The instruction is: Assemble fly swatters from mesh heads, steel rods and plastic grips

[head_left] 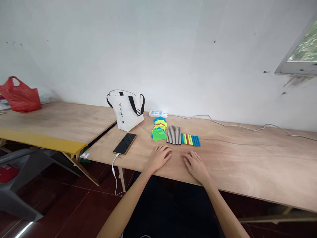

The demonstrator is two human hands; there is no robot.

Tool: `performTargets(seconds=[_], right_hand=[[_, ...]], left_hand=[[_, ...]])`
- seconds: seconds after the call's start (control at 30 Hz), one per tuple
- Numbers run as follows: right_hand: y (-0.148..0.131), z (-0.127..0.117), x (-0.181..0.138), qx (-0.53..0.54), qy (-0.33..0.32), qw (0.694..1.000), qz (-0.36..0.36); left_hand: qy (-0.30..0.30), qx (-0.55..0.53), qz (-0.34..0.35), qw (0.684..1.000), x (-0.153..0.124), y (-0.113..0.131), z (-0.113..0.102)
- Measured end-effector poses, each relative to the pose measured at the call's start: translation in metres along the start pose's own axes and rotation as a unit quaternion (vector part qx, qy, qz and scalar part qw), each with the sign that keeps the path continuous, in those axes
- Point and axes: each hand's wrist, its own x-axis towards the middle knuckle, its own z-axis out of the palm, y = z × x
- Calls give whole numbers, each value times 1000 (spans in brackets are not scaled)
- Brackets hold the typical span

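My left hand (159, 157) lies palm down near the table's front edge, fingers stretched out and holding nothing. To its right rests my right hand (196, 164), also palm down and open, with a gap of bare wood between the two. Just beyond my left hand is an overlapping stack of flat plastic mesh pieces (159, 134) in green, yellow, red and blue, shaped like fly swatter heads. A row of slim grey tubes (174, 135) lies beside the stack. Right of the tubes, short coloured sticks (190, 139) in blue, yellow and red lie side by side. Neither hand touches these.
A white bag (127, 112) with black handles stands at the back left of the wooden table (247, 162). Before it lies a phone (125, 143) on a white cable. A power strip (158, 114) sits by the wall. Another table holds a red plastic bag (22, 97).
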Motion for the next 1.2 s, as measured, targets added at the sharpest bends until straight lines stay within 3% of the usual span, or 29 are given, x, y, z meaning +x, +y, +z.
performTargets(seconds=[1.0,1.1,1.2], right_hand=[[-3,-4,0,14,-24,999,16],[-1,-5,2,26,-37,999,17],[2,-8,9,39,-73,997,14]], left_hand=[[-13,-7,-6,1000,-1,1,0],[7,-27,-35,999,-1,-2,3],[33,-30,-112,993,5,-12,2]])
